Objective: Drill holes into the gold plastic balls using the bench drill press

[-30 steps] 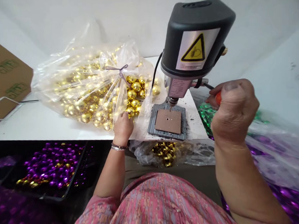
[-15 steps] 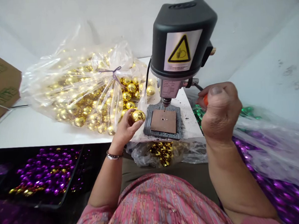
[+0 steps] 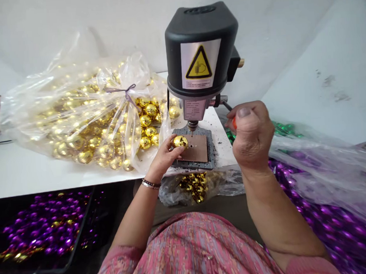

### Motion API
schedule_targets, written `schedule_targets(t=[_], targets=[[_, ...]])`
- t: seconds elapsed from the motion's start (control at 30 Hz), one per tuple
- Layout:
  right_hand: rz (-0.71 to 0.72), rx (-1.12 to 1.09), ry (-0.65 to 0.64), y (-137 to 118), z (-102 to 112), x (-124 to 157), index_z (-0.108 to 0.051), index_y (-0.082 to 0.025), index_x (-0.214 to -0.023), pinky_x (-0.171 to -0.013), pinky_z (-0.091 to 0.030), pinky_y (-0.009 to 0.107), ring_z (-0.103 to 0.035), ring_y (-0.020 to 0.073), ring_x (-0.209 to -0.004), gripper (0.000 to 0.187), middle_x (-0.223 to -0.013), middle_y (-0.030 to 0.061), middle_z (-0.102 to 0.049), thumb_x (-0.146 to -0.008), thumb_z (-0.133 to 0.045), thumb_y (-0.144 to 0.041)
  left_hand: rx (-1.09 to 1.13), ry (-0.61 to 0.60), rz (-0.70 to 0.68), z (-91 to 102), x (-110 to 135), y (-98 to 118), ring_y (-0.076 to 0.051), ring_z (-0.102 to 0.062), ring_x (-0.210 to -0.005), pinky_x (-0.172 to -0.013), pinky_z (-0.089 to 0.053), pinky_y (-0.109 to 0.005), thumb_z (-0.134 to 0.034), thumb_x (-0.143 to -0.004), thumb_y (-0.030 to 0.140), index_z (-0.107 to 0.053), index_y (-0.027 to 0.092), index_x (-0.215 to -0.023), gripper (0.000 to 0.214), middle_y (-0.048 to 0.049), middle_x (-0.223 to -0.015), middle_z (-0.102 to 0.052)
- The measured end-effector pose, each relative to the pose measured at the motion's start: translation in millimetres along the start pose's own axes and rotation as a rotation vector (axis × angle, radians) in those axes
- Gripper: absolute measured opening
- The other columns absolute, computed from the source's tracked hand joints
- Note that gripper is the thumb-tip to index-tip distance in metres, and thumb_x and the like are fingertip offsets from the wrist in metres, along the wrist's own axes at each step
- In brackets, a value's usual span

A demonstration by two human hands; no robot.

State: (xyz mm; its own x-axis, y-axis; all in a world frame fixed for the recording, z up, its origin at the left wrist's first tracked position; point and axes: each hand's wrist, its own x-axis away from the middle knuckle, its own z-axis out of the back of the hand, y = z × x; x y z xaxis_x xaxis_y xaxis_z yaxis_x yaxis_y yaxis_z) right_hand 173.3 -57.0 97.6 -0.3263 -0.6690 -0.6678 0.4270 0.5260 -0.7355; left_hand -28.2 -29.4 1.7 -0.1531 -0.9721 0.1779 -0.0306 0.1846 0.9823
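Observation:
A shiny gold ball (image 3: 180,141) is pinched between the thumb and fingers of my left hand (image 3: 164,155), over the left part of a brown square board (image 3: 198,150). That board, with a small dark hole, lies on the grey base (image 3: 211,147) of a black drill press (image 3: 200,49). The drill bit (image 3: 192,133) points down just right of the ball and appears apart from it. My right hand (image 3: 251,135) is closed round the orange-red knob (image 3: 234,122) of the press's feed lever (image 3: 227,105), at the machine's right side.
A tied clear bag (image 3: 57,115) of gold balls covers much of the white table (image 3: 14,174). Below its edge sit a dark tray (image 3: 69,253) with purple and gold balls and a bag (image 3: 174,191) of gold pieces. Purple balls (image 3: 340,235) under plastic lie at right.
My left hand has carried the gold ball rightward, from beside the press base to above the brown board. My right hand stays on the lever knob. The view has shifted to the right.

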Motion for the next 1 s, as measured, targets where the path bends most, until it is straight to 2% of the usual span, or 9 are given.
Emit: schedule_targets(t=[0.17,0.37,0.53,0.67,0.77,1.0], targets=[[0.014,0.005,-0.010,0.0,1.1,0.0,-0.058,-0.022,-0.081,-0.064,-0.043,0.027,-0.047,0.0075,-0.058,0.038,-0.066,-0.0041,-0.052,-0.096,-0.042,-0.053,-0.309,0.021,-0.019,-7.5,-16.8,5.9,-0.011,-0.058,-0.066,-0.062,-0.049,-0.024,-0.077,-0.074,0.037,-0.063,0.017,-0.132,0.063,-0.0040,-0.096,-0.070],[0.031,0.005,-0.028,-2.0,2.7,-0.3,-0.058,-0.021,-0.080,-0.063,-0.043,0.026,-0.046,0.0063,-0.057,0.040,-0.065,-0.0044,-0.049,-0.097,-0.041,-0.053,-0.545,0.017,-0.056,-15.3,-21.8,13.9,-0.021,-0.067,-0.097,-0.089,-0.052,-0.032,-0.077,-0.074,0.029,-0.064,0.015,-0.133,0.062,-0.0072,-0.110,-0.074],[0.027,-0.002,-0.007,-0.7,2.0,0.5,-0.058,-0.021,-0.080,-0.062,-0.042,0.025,-0.046,0.0061,-0.057,0.039,-0.066,-0.0047,-0.051,-0.096,-0.044,-0.053,-0.668,-0.033,-0.099,-22.0,-23.8,17.6,-0.022,-0.067,-0.102,-0.097,-0.050,-0.034,-0.079,-0.071,0.022,-0.061,0.014,-0.137,0.068,-0.0090,-0.120,-0.073],[0.020,0.001,-0.021,-0.8,3.8,0.2,-0.058,-0.020,-0.080,-0.059,-0.040,0.025,-0.046,0.0062,-0.057,0.038,-0.065,-0.0049,-0.053,-0.096,-0.045,-0.053,-0.677,-0.088,-0.191,-24.2,-29.2,9.7,-0.022,-0.067,-0.102,-0.098,-0.050,-0.035,-0.079,-0.069,0.018,-0.063,0.014,-0.135,0.068,-0.0096,-0.123,-0.072],[0.029,0.024,-0.056,-1.6,6.4,0.1,-0.058,-0.021,-0.081,-0.057,-0.039,0.024,-0.048,0.0059,-0.058,0.035,-0.065,-0.0052,-0.054,-0.096,-0.045,-0.049,-0.606,-0.095,-0.182,-24.0,-31.1,3.9,-0.021,-0.067,-0.099,-0.098,-0.050,-0.036,-0.079,-0.069,0.019,-0.063,0.017,-0.136,0.069,-0.0066,-0.115,-0.074],[0.115,0.085,-0.058,7.1,6.2,13.1,-0.058,-0.021,-0.082,-0.062,-0.043,0.024,-0.051,0.0070,-0.064,0.022,-0.071,-0.0046,-0.056,-0.095,-0.047,-0.036,-0.583,-0.070,-0.190,-23.9,-30.5,1.6,-0.022,-0.066,-0.102,-0.099,-0.048,-0.037,-0.080,-0.066,0.019,-0.066,0.019,-0.131,0.067,-0.0041,-0.114,-0.075]])
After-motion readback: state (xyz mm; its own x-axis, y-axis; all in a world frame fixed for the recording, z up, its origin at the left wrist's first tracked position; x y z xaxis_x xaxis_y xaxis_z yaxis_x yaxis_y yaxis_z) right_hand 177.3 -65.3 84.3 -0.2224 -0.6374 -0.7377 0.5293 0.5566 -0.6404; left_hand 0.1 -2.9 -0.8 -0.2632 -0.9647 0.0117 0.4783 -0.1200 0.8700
